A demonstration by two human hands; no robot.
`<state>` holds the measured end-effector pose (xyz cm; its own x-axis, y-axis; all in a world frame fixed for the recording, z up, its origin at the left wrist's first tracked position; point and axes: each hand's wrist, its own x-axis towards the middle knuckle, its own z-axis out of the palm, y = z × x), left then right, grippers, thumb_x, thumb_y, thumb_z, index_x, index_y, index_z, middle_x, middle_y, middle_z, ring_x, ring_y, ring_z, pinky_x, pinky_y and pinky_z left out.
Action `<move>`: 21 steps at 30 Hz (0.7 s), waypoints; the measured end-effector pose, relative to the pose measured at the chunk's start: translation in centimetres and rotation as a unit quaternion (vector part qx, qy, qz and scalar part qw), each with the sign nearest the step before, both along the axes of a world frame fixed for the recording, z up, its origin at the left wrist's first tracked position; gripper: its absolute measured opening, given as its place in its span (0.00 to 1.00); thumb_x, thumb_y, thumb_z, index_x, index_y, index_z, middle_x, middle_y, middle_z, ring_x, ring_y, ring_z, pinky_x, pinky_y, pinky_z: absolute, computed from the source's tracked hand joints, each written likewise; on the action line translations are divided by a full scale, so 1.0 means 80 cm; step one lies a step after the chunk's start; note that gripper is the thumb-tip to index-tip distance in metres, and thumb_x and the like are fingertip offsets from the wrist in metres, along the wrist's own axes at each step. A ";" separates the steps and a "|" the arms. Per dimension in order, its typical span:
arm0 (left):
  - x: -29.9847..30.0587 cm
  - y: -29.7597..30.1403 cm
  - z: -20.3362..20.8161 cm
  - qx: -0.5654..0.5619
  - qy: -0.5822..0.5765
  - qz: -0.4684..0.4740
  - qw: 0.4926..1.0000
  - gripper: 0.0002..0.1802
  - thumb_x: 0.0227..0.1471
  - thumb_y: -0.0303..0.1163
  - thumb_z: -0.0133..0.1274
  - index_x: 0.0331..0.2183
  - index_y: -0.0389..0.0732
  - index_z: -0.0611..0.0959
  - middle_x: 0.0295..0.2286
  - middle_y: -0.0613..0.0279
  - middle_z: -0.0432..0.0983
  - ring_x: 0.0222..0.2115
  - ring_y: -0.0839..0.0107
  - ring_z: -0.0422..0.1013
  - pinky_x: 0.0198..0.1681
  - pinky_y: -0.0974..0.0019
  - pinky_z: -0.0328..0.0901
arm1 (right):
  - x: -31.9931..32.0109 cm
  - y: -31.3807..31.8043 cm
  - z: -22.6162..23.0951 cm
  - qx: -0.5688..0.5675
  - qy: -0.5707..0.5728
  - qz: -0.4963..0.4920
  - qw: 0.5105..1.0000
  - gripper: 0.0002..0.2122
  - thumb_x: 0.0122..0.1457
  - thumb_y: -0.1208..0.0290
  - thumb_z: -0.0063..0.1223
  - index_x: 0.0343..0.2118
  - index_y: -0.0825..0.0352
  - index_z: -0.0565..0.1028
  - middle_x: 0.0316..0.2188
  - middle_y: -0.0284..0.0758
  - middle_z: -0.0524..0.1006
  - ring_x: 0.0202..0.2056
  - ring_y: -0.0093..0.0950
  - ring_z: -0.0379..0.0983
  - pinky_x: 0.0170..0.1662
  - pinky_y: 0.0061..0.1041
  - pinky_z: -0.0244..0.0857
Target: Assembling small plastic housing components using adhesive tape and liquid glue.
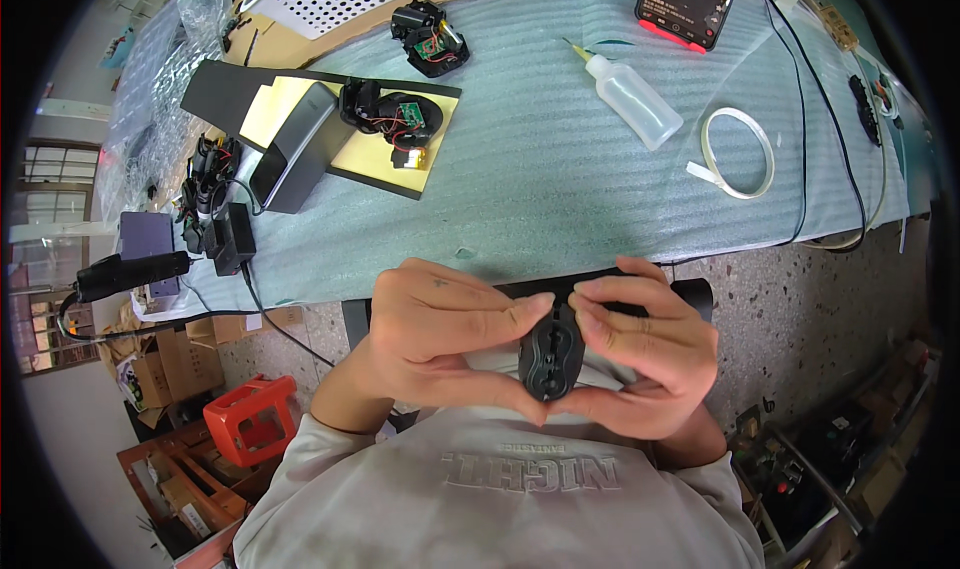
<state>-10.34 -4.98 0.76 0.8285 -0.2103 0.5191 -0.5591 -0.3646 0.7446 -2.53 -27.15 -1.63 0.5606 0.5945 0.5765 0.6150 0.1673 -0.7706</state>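
Note:
Between my two hands is a black oval plastic housing (552, 359) with a wavy raised outline and a dark slot down its middle. My left hand (445, 339) grips its left side, thumb and fingertips at its upper and lower ends. On the other side my right hand (650, 354) pinches it the same way. Both hands are closed on it, close to my body, just off the table's near edge. Beyond them on the table lie an opened black device (405, 114) with a green circuit board and red wires, and a similar one (430, 39) farther back.
A pale foam sheet (530, 189) covers the table. On it are a squeeze bottle (635, 99), a coiled white strap (765, 159), a phone (690, 4) and a grey box (295, 154). Black cables (830, 99) run along the right. A red stool (250, 419) stands on the floor at left.

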 end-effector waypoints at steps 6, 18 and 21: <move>-0.006 -0.014 -0.005 0.122 -0.032 0.066 0.990 0.38 0.41 0.42 0.69 0.47 0.22 0.79 0.33 0.42 0.81 0.30 0.54 0.81 0.30 0.64 0.75 | -0.002 0.008 -0.018 0.074 0.108 -0.016 0.991 0.30 0.31 0.72 0.81 0.43 0.72 0.80 0.39 0.45 0.81 0.40 0.33 0.80 0.41 0.30 0.71; -0.007 -0.009 -0.019 -0.024 0.047 0.000 0.999 0.34 0.46 0.31 0.65 0.53 0.26 0.75 0.45 0.34 0.77 0.39 0.50 0.81 0.40 0.64 0.74 | -0.012 0.011 -0.010 0.030 0.096 -0.050 0.994 0.29 0.32 0.76 0.79 0.43 0.72 0.80 0.40 0.45 0.81 0.41 0.35 0.80 0.40 0.26 0.73; -0.006 -0.005 -0.022 -0.046 0.040 -0.010 0.998 0.34 0.43 0.30 0.68 0.52 0.27 0.77 0.46 0.34 0.77 0.39 0.50 0.81 0.39 0.65 0.74 | -0.015 0.014 -0.008 0.036 0.116 -0.055 0.991 0.28 0.31 0.76 0.79 0.42 0.72 0.80 0.38 0.45 0.81 0.42 0.36 0.80 0.40 0.28 0.73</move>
